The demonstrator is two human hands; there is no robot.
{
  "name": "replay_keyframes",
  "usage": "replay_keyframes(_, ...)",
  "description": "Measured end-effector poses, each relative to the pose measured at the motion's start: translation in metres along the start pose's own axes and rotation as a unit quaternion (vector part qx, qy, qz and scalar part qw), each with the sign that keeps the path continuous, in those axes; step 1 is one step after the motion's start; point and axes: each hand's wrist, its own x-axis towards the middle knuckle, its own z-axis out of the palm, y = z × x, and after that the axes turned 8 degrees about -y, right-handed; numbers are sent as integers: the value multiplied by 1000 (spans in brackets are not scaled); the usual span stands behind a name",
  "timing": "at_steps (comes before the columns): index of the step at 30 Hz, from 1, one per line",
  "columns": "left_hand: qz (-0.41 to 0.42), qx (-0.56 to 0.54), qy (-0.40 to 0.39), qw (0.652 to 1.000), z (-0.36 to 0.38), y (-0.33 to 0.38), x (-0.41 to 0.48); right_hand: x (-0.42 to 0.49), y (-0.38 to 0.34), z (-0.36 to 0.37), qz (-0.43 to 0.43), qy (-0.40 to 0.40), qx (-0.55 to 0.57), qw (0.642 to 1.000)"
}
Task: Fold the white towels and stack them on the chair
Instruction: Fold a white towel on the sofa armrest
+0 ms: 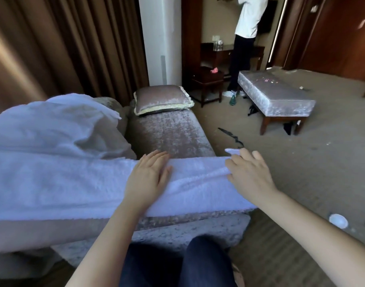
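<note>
A long white towel (59,183) lies spread across the front of a grey velvet chaise seat (169,131). My left hand (148,177) rests flat on the towel near its middle, fingers straight. My right hand (250,172) lies on the towel's right end at the seat's edge, fingers extended over it; a small white corner sticks up just beyond the fingertips. A second, crumpled white towel (59,123) is heaped over the padded arm at the left.
A fringed cushion (163,99) sits at the far end of the seat. On the carpet to the right stands a velvet bench (276,96), with a person (243,38) beyond it by a dark wooden desk. Brown curtains hang at the left.
</note>
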Motion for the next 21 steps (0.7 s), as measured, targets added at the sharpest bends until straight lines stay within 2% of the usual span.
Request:
replay_keyframes(3, 1, 1, 4, 1000, 0, 2, -1, -28, 12, 8, 34, 13, -46, 998)
replay_keyframes(6, 17, 11, 5, 1000, 0, 4, -2, -51, 21, 12, 82, -28, -43, 995)
replay_keyframes(12, 77, 46, -53, 995, -1, 2, -8, -79, 25, 20, 160, -120, 64, 978)
replay_keyframes(15, 87, 101, -80, 988, 1, 5, -15, -84, 26, 10, 175, -209, 170, 947)
replay_keyframes(16, 92, 111, -87, 986, 2, 7, -17, -83, 32, 4, 189, -205, 217, 935)
replay_keyframes(19, 120, 95, -106, 983, 7, 22, -15, -64, 58, 0, 192, -41, 295, 935)
replay_keyframes(20, 130, 87, -108, 982, 11, 30, -11, -53, 70, 3, 176, -42, 332, 926)
replay_keyframes(21, 139, 83, -108, 981, 15, 39, -7, -39, 80, 6, 156, -82, 375, 910)
